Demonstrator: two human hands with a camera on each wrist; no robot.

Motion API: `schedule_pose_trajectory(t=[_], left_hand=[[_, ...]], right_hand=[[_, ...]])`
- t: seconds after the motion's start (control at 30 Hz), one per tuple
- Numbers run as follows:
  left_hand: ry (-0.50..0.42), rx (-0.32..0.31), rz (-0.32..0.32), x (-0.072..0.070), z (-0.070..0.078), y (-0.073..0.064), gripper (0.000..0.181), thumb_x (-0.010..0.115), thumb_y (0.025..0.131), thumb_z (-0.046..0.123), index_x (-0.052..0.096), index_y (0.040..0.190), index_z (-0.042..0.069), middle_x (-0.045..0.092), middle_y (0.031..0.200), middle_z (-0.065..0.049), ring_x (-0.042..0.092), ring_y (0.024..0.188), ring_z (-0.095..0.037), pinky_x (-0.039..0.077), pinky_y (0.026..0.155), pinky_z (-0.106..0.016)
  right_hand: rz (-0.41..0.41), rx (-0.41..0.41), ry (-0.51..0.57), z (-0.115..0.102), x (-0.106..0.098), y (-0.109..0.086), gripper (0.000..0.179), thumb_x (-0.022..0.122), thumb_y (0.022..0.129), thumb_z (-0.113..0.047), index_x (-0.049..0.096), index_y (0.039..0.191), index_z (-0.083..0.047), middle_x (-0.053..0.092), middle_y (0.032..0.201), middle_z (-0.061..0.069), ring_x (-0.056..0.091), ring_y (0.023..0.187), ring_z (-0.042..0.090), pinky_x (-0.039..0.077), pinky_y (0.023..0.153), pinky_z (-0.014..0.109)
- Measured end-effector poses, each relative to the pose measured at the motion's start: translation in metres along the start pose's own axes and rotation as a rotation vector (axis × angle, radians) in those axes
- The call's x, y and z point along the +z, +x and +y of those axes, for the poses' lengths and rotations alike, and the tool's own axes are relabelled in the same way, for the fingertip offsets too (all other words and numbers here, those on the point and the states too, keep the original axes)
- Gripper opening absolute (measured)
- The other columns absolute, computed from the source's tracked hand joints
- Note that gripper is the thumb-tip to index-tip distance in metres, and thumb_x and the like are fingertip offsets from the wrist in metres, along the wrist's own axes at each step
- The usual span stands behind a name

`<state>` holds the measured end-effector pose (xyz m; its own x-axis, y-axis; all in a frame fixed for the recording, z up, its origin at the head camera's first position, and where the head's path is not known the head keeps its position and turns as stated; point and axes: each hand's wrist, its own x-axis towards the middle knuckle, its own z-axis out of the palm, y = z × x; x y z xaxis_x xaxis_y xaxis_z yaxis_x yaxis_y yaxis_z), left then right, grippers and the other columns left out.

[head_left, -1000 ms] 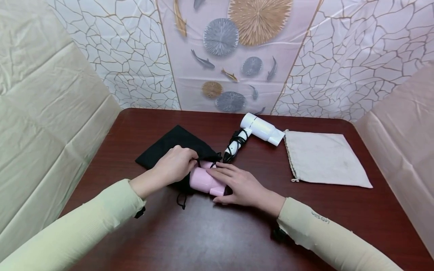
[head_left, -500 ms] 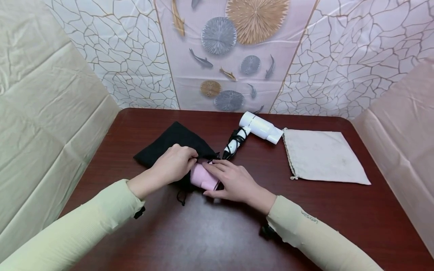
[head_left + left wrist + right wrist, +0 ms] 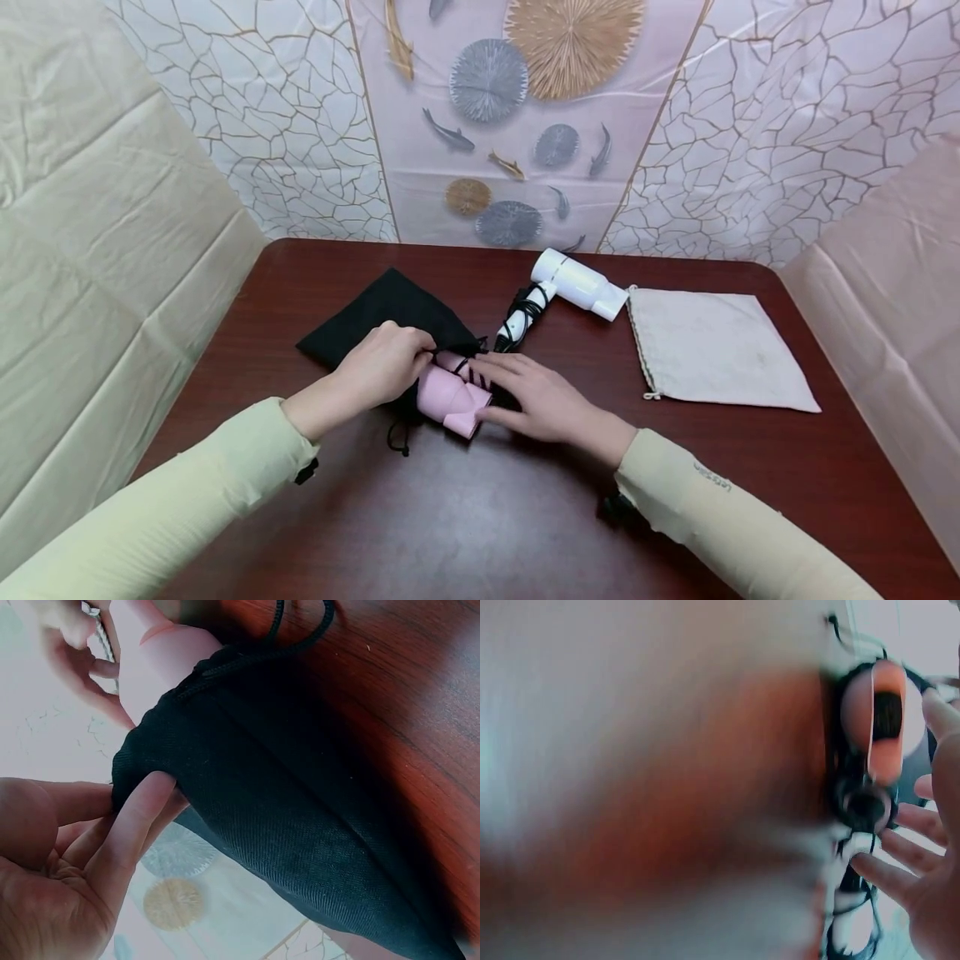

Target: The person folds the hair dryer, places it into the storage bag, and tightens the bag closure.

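Note:
A black drawstring bag (image 3: 390, 312) lies on the table with its mouth toward the right. My left hand (image 3: 386, 358) pinches the rim of that mouth between thumb and fingers, as the left wrist view shows on the black cloth (image 3: 255, 780). Partly inside the bag is a pink hair dryer (image 3: 441, 392), its flat nozzle sticking out toward the front right; the rest is hidden by cloth. My right hand (image 3: 543, 400) is at the dryer's outer end, fingers loosely extended beside the handle and black cord, thumb near the nozzle (image 3: 887, 761).
Behind my right hand lies a white hair dryer (image 3: 581, 286) with its black cord wound round the handle. A cream drawstring bag (image 3: 723, 350) lies flat at the right. A cord loop (image 3: 399, 437) hangs out in front of the black bag on the brown table (image 3: 480, 517).
The pink hair dryer went deeper into the bag under my right hand, and its nozzle has turned toward the front. My right hand has since drawn back rightward; my left keeps its pinch.

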<state>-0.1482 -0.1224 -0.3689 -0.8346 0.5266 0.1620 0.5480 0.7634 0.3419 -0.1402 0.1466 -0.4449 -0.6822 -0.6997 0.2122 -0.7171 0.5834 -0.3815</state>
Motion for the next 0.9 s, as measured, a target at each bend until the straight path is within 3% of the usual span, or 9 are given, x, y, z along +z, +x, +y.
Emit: schedule_pose_trajectory(t=[0.17,0.4,0.73,0.9], left_hand=[[-0.007,0.008,0.005,0.0,-0.001,0.0,0.011,0.072,0.096,0.0,0.08,0.09,0.005,0.076,0.084,-0.006,0.066,0.07,-0.017,0.057,0.066,-0.037],[-0.013,0.015,0.01,0.0,-0.002,-0.002,0.01,0.072,0.097,0.0,0.081,0.097,0.003,0.079,0.092,-0.009,0.073,0.078,-0.022,0.061,0.071,-0.039],[-0.015,-0.013,-0.017,-0.003,-0.003,-0.003,0.012,0.072,0.098,0.002,0.082,0.105,0.002,0.08,0.102,-0.012,0.076,0.088,-0.026,0.062,0.077,-0.042],[-0.012,-0.013,-0.016,-0.002,-0.005,-0.004,0.01,0.071,0.098,0.002,0.081,0.101,0.002,0.08,0.098,-0.011,0.075,0.085,-0.025,0.062,0.076,-0.042]], right_hand=[[-0.022,0.016,0.055,0.013,-0.01,0.004,0.055,0.071,0.103,-0.032,0.06,0.152,-0.01,0.064,0.149,0.012,0.059,0.14,0.029,0.047,0.114,0.05],[-0.056,-0.011,0.1,0.013,-0.009,0.005,0.049,0.071,0.103,-0.023,0.063,0.148,-0.007,0.062,0.151,0.013,0.057,0.142,0.029,0.048,0.115,0.049],[-0.07,-0.057,0.027,-0.003,0.002,-0.005,0.082,0.088,0.089,-0.04,0.053,0.159,-0.015,0.045,0.166,0.014,0.048,0.147,0.038,0.047,0.114,0.054],[-0.003,-0.118,-0.024,-0.016,0.008,0.002,0.088,0.088,0.086,-0.05,0.054,0.158,-0.013,0.048,0.164,0.014,0.046,0.149,0.035,0.046,0.116,0.052]])
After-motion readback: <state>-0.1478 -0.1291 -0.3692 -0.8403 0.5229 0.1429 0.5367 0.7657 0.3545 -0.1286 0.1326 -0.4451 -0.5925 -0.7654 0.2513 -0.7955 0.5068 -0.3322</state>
